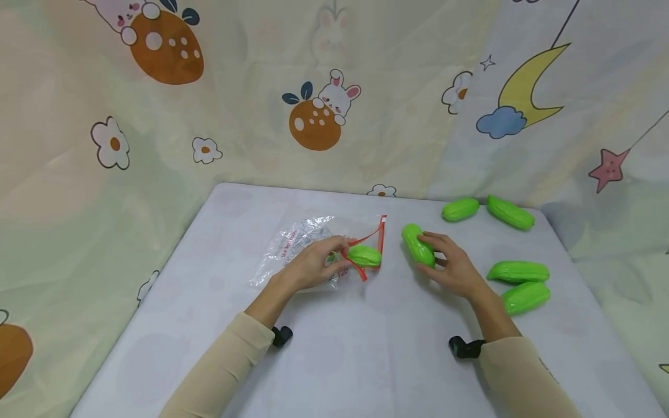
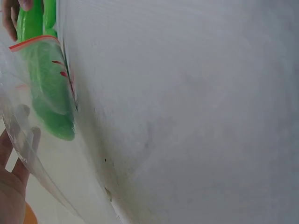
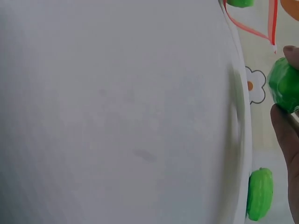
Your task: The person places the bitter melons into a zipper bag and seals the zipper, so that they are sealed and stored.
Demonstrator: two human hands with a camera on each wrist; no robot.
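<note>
My left hand holds a clear plastic zip bag by its mouth, which has a red zip strip. Inside the bag, near the opening, lies a glossy green ridged toy gourd; it also shows through the plastic in the left wrist view. To the right of the bag's mouth, my right hand grips another green gourd between thumb and fingers. That gourd shows at the right edge of the right wrist view, with the fingers around it.
Two more green gourds lie at the back right, one left and one right. Another pair rests nearer, at the right: an upper gourd and a lower one. A patterned curtain hangs behind the white table.
</note>
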